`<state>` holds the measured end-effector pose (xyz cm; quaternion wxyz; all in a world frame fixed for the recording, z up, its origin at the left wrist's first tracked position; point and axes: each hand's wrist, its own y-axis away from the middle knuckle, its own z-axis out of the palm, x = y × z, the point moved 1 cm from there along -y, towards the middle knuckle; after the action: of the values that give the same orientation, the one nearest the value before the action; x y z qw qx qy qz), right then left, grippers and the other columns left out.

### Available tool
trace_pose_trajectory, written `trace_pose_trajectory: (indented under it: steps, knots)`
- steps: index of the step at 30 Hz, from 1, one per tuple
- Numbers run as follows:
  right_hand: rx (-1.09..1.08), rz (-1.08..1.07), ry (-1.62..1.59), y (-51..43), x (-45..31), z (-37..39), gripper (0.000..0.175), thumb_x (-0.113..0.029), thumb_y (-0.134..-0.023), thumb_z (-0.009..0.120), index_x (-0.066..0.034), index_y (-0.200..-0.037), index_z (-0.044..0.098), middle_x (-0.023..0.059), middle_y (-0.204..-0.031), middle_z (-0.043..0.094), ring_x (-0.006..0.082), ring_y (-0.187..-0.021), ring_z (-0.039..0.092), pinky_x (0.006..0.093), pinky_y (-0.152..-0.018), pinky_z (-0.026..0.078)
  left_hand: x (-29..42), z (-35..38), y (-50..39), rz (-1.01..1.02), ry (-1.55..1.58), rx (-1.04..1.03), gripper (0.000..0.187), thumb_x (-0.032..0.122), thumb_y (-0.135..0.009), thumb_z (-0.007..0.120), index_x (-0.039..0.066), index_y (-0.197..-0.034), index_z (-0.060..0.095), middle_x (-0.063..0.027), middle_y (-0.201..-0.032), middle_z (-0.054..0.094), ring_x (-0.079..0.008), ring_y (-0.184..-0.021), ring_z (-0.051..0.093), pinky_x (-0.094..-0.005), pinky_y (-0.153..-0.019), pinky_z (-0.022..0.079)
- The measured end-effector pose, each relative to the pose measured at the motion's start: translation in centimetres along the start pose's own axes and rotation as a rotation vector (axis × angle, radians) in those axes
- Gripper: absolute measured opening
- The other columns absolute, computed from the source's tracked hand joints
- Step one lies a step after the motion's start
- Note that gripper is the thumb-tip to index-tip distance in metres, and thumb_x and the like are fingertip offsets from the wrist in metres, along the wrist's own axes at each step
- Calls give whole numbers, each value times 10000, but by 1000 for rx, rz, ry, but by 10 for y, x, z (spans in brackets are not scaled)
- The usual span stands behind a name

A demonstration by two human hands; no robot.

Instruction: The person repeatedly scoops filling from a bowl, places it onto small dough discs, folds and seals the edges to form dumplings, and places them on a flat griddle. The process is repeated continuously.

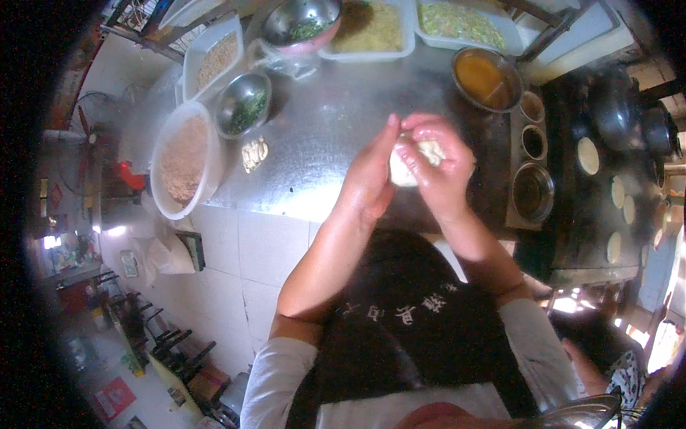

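Note:
Both of my hands are raised together over the front edge of a steel worktable (305, 123). Between them is a pale, soft lump of dough (402, 170). My left hand (370, 169) supports it from the left side, with the fingers partly hidden behind. My right hand (447, 155) curls over the top and right side, its thumb pressed against the dough. Both hands look wet or oily. To the left, a small heap of pale dough pieces (254, 154) lies on the steel.
At left stand a tub of brownish filling (214, 166) and a metal bowl (233, 92) of chopped greens. Food trays (370, 55) line the back. A basin (501, 109) of orange-brown liquid stands right. Beyond is a dark griddle (581, 225) with several round flatbreads (588, 156). Another person's arm (587, 372) shows lower right.

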<state>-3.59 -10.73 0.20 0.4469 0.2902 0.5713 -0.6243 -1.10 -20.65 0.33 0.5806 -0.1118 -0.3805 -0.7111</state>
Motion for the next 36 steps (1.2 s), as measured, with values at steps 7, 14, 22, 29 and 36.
trace_pose_trajectory:
  steps: [7, 14, 22, 29, 36]
  knots:
    - [-181, -85, 72, -3, -6, 6, 614, -26, -627, 816, -22, -1165, 519, 128, -1132, 576, 228, -1055, 558, 358, -967, 423, 1, -13, 4, 20, 180, -14, 420, 395, -962, 476, 28, -1154, 539, -80, -1114, 592, -204, -1027, 578, -319, -885, 464]
    - [-330, 261, -120, 18, 11, 5, 999, -142, -566, 874, -44, -1396, 328, 134, -1455, 329, 203, -1305, 360, 352, -1051, 336, 4, -3, 15, 163, 221, 40, 360, 322, -896, 612, 40, -1115, 562, -73, -1014, 620, -190, -912, 618, -322, -830, 495]
    - [-305, 88, -26, 11, 12, 9, 549, -142, -712, 775, -19, -1200, 556, 141, -1458, 331, 251, -1315, 362, 393, -1082, 297, 1, -4, 15, 360, 95, -30, 314, 150, -860, 663, 18, -1125, 558, -78, -1041, 617, -169, -946, 597, -288, -821, 485]
    - [-175, 105, 29, 7, -1, 14, 322, -49, -736, 722, -68, -1049, 649, 160, -1445, 377, 262, -1237, 470, 355, -1007, 385, 0, -20, 4, 360, 66, -232, 349, 255, -922, 577, 38, -1191, 532, -100, -1151, 583, -211, -1057, 562, -331, -930, 442]
    - [-252, 32, 319, 6, 18, 13, 109, -39, -836, 582, -76, -897, 665, 72, -1158, 642, 267, -1214, 492, 362, -1027, 337, -14, -13, 1, 178, 234, 87, 633, 559, -948, 357, 5, -1227, 481, -153, -1238, 529, -256, -1151, 515, -404, -1006, 387]
